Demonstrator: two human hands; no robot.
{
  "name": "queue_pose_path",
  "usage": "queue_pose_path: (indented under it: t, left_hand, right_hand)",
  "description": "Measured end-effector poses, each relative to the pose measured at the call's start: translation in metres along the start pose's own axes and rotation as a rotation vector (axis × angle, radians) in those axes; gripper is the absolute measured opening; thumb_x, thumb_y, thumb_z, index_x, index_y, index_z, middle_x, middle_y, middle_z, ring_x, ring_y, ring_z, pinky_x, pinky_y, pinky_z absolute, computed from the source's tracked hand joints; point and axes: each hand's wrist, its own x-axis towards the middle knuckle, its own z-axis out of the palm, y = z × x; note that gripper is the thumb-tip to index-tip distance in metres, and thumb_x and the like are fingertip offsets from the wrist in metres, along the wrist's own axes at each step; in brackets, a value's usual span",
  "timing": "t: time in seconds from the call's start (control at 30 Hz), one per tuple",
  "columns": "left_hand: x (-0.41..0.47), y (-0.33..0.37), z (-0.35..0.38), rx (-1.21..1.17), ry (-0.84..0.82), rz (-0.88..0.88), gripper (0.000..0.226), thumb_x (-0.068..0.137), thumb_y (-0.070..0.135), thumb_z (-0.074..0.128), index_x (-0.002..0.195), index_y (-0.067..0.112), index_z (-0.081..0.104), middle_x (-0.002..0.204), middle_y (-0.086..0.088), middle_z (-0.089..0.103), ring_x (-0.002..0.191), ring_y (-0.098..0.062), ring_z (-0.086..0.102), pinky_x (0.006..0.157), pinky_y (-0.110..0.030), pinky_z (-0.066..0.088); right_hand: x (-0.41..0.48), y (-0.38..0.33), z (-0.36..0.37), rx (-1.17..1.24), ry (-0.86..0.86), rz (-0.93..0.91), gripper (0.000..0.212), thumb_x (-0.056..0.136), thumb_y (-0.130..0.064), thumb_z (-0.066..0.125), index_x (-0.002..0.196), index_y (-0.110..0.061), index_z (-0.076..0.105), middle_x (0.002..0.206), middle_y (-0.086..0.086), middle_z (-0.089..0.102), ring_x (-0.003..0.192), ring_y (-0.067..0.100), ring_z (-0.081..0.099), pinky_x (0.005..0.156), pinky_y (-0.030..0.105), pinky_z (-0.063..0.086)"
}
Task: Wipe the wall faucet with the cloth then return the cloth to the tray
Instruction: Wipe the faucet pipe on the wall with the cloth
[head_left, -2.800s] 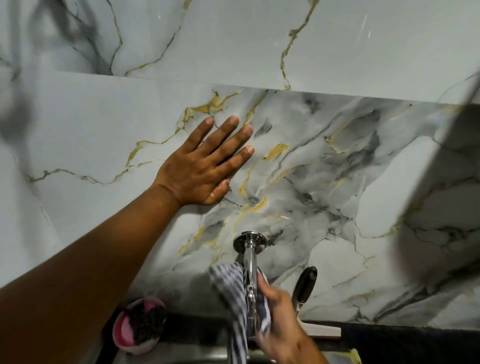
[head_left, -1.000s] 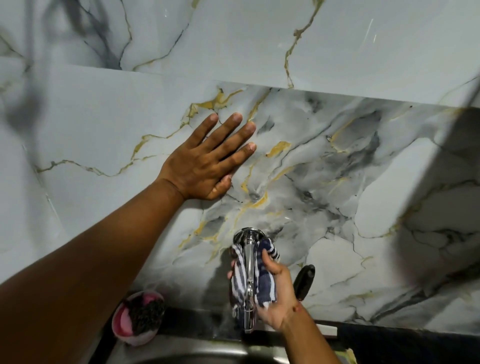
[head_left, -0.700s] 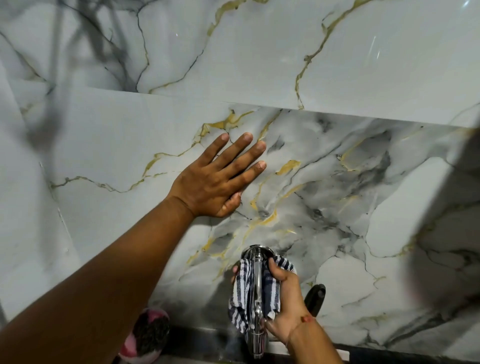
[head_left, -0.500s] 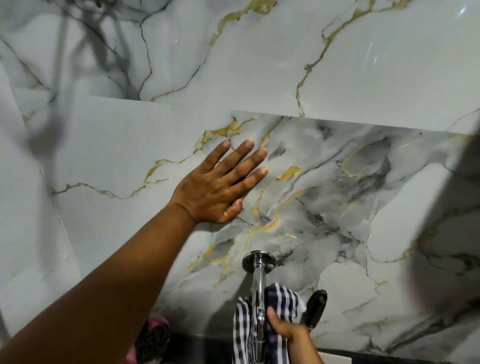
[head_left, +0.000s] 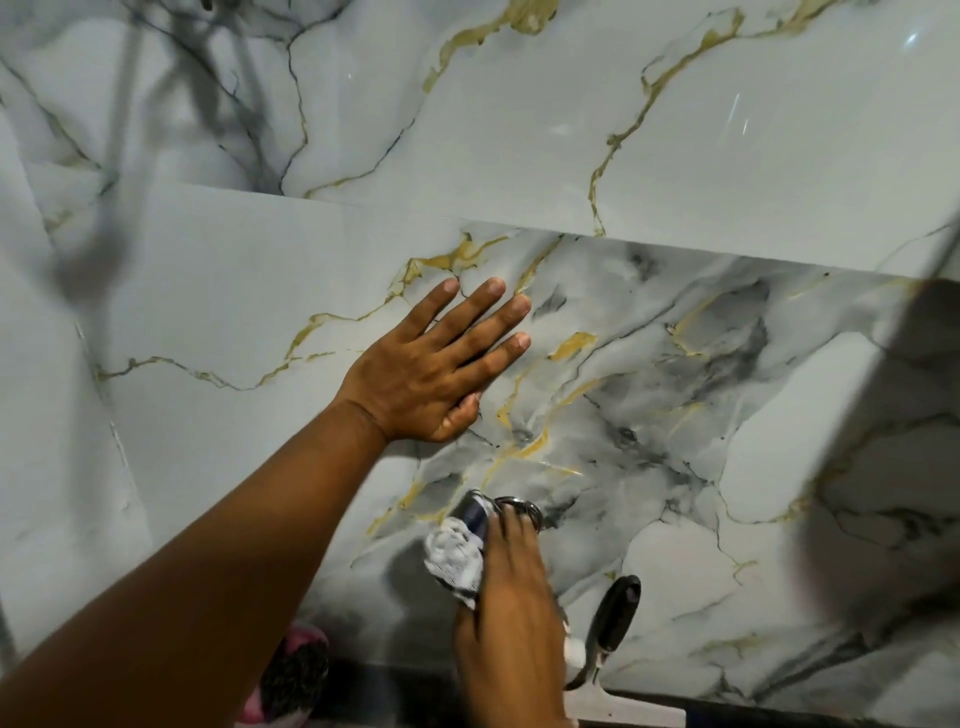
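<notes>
Bunching under the right hand (head_left: 511, 603), the striped cloth (head_left: 457, 553) shows as a soft, light wad of blue and white fabric pressed against the wall faucet (head_left: 522, 506), of which only a sliver of the chrome base ring next to the wall is visible above the fingertips. The right hand is curled closed around the cloth, fingers laid over the top of it and the spout hidden beneath, so the fabric sits between palm and metal. As a judgement, the cloth will fold and slide easily and weighs almost nothing; gathering it in a full fist is the safe hold, since a loose corner could slip off the smooth chrome or trail down. The faucet itself looks rigid and slick, fixed to the wall, so it gives a firm thing to squeeze against.

Further out, the left hand (head_left: 434, 379) lies flat and fully open on the marble wall (head_left: 727, 156), fingers spread, gripping nothing, just bracing. Just right of the right hand a black-handled squeegee (head_left: 613, 618) leans at the wall. Lower left, a pink bowl (head_left: 296, 680) with a dark scrubber in it sits at the frame edge. I cannot see any tray here, so where the cloth goes back is not visible.
</notes>
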Motion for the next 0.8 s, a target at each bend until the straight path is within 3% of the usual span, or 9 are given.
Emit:
queue_pose_path:
  t: [0.1, 0.2, 0.3, 0.4, 0.47, 0.57, 0.67, 0.73, 0.8]
  left_hand:
    - [-0.001, -0.001, 0.002, 0.006, 0.009, 0.005, 0.069, 0.093, 0.037, 0.033, 0.157, 0.012, 0.028, 0.166, -0.014, 0.023, 0.155, -0.036, 0.018, 0.129, -0.052, 0.008]
    - [-0.001, 0.0, 0.003, -0.004, 0.016, 0.003, 0.069, 0.093, 0.036, 0.033, 0.157, 0.012, 0.028, 0.166, -0.014, 0.022, 0.155, -0.036, 0.018, 0.129, -0.052, 0.007]
    - [-0.001, 0.0, 0.003, -0.004, 0.0, 0.005, 0.068, 0.093, 0.037, 0.033, 0.157, 0.012, 0.029, 0.166, -0.014, 0.024, 0.155, -0.036, 0.02, 0.129, -0.052, 0.008]
    - [0.0, -0.001, 0.003, 0.004, 0.009, 0.01, 0.069, 0.093, 0.037, 0.033, 0.157, 0.012, 0.029, 0.165, -0.014, 0.024, 0.155, -0.036, 0.021, 0.129, -0.052, 0.008]
    - [-0.001, -0.001, 0.002, 0.003, 0.006, 0.004, 0.069, 0.093, 0.037, 0.033, 0.157, 0.012, 0.028, 0.165, -0.015, 0.026, 0.155, -0.037, 0.021, 0.129, -0.052, 0.008]
    - [-0.001, 0.0, 0.004, 0.003, 0.013, 0.005, 0.069, 0.093, 0.037, 0.032, 0.157, 0.012, 0.028, 0.166, -0.015, 0.023, 0.155, -0.036, 0.02, 0.129, -0.052, 0.007]
    - [-0.001, 0.001, 0.003, -0.001, 0.006, 0.001, 0.069, 0.092, 0.037, 0.034, 0.156, 0.012, 0.03, 0.165, -0.015, 0.025, 0.155, -0.037, 0.02, 0.129, -0.052, 0.007]
    - [-0.001, 0.0, 0.002, -0.004, 0.011, 0.007, 0.069, 0.092, 0.036, 0.034, 0.156, 0.012, 0.03, 0.165, -0.015, 0.024, 0.155, -0.037, 0.02, 0.129, -0.051, 0.006]
    - [-0.001, 0.0, 0.001, -0.006, 0.018, 0.011, 0.068, 0.093, 0.037, 0.033, 0.156, 0.012, 0.03, 0.165, -0.015, 0.023, 0.155, -0.037, 0.019, 0.129, -0.052, 0.006]
  right_hand:
    - [0.013, -0.006, -0.012, -0.224, -0.094, -0.097, 0.065, 0.075, -0.025, 0.065, 0.137, -0.011, 0.049, 0.145, 0.01, 0.049, 0.142, 0.025, 0.034, 0.121, 0.039, 0.027]
    - [-0.023, 0.008, -0.008, -0.302, -0.079, -0.361, 0.026, 0.07, -0.035, 0.063, 0.087, -0.022, 0.079, 0.1, -0.007, 0.078, 0.114, 0.021, 0.066, 0.112, 0.038, 0.034]
    - [-0.018, 0.026, -0.015, -0.233, -0.101, -0.558, 0.028, 0.077, -0.033, 0.055, 0.095, -0.028, 0.076, 0.104, -0.012, 0.076, 0.119, 0.02, 0.062, 0.115, 0.038, 0.031]
    - [0.03, 0.028, -0.032, 0.058, -0.152, -0.397, 0.038, 0.076, -0.022, 0.059, 0.114, -0.019, 0.066, 0.121, 0.0, 0.067, 0.124, 0.019, 0.052, 0.113, 0.032, 0.038]
    - [0.042, 0.029, -0.033, 0.121, -0.183, -0.372, 0.029, 0.075, -0.019, 0.065, 0.104, -0.017, 0.069, 0.113, 0.004, 0.069, 0.115, 0.017, 0.054, 0.105, 0.031, 0.043]
    - [0.002, 0.041, -0.008, 0.081, -0.147, -0.476, 0.044, 0.061, -0.028, 0.074, 0.105, -0.032, 0.069, 0.127, -0.008, 0.059, 0.13, 0.005, 0.04, 0.118, 0.018, 0.022]
    - [-0.02, 0.049, -0.008, -0.006, -0.157, -0.658, 0.044, 0.054, -0.036, 0.08, 0.096, -0.037, 0.071, 0.124, -0.011, 0.059, 0.137, 0.001, 0.028, 0.116, 0.028, 0.035]
    - [0.014, 0.041, -0.017, -0.005, -0.15, -0.632, 0.041, 0.068, -0.04, 0.065, 0.107, -0.029, 0.065, 0.125, -0.006, 0.061, 0.132, 0.004, 0.039, 0.119, 0.031, 0.031]
    - [0.046, 0.03, -0.034, 0.046, -0.2, -0.443, 0.025, 0.073, -0.023, 0.063, 0.097, -0.015, 0.068, 0.106, 0.005, 0.07, 0.108, 0.019, 0.057, 0.104, 0.035, 0.045]
